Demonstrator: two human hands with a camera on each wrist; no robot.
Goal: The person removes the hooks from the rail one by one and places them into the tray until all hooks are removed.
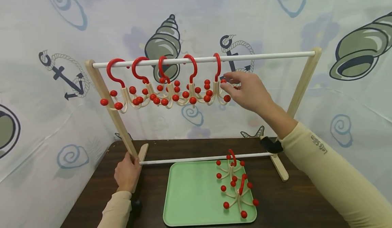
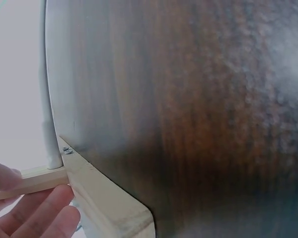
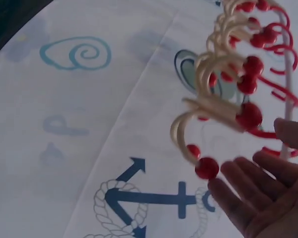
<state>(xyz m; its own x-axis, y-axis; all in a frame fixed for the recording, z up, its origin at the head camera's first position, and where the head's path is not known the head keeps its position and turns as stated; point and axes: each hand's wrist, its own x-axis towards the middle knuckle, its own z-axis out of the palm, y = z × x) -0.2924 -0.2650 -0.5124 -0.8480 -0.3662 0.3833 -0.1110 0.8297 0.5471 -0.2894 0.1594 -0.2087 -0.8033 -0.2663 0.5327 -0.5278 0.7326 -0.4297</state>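
Observation:
Several pale wooden hangers with red hooks and curved arms tipped with red balls hang along the left and middle of a white rail (image 1: pixel 263 56). My right hand (image 1: pixel 249 90) is beside the rightmost hanging hanger (image 1: pixel 217 85); its fingers are spread and relaxed, near the red hook, in the right wrist view too. My left hand (image 1: pixel 127 172) grips the lower part of the rack's left wooden upright (image 1: pixel 114 112), thumb on one side and fingers on the other in the left wrist view. Two more hangers, a rear one (image 1: pixel 231 168) and a front one (image 1: pixel 239 195), lie on a green tray.
The green tray (image 1: pixel 190 194) sits on a dark wooden table (image 1: pixel 306 200). Behind it a lower white bar (image 1: pixel 202 159) joins the rack's feet. The right wooden upright (image 1: pixel 303 81) stands behind my right forearm. A patterned cloth (image 1: pixel 196 10) covers the wall.

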